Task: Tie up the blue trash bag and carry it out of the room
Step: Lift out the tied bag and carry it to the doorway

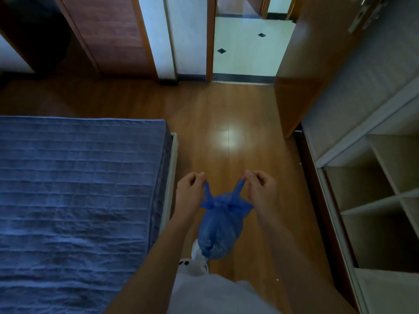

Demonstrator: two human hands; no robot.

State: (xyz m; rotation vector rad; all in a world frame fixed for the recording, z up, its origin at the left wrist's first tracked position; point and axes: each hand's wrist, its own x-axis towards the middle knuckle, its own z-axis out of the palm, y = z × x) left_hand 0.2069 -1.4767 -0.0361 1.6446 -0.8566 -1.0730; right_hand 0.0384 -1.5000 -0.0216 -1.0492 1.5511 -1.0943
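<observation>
home bedroom: bed (74, 189), wardrobe (374, 189)

Head-worn view, forward and down

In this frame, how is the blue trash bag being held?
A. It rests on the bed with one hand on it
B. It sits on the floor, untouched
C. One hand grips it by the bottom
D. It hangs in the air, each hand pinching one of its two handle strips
D: the blue trash bag hangs above the wooden floor, the left hand and right hand each pinching one handle strip, pulled apart.
</observation>
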